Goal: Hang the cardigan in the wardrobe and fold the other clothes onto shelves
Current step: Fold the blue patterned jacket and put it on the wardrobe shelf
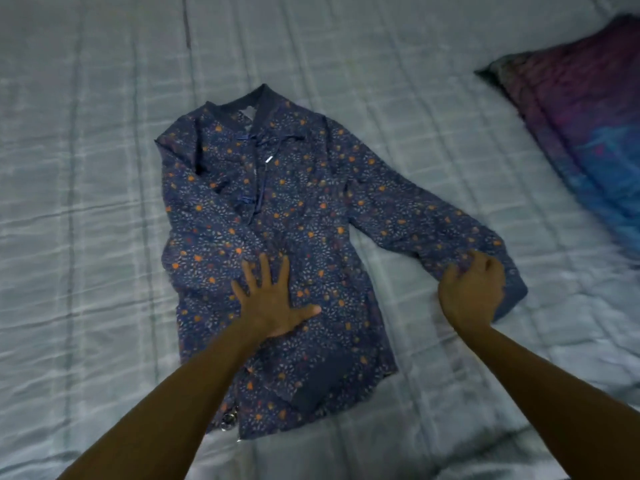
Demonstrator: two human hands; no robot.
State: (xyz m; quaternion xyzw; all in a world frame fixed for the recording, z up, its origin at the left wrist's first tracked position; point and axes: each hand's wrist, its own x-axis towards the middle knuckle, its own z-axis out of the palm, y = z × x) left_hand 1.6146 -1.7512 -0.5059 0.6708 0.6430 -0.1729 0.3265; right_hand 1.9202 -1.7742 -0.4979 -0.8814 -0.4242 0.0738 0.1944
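Your left hand (273, 306) presses flat, fingers spread, on the floral jacket (284, 202) laid front-up on the bed (86, 202). Your right hand (472, 292) grips its sleeve (408, 216) near the cuff. Pin the body and sweep that sleeve straight across the chest.

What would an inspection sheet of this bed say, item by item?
Surface: pale quilted bedspread, rumpled.
Job's things: blue floral jacket lying front up; one sleeve folded over its body, the other stretched sideways.
Clutter: purple-blue pillow at the edge.
Hands: left hand pressed flat on the jacket, fingers spread; right hand gripping the stretched sleeve near its cuff.
Cables: nothing seen.
Surroundings: nothing seen beyond the bed.
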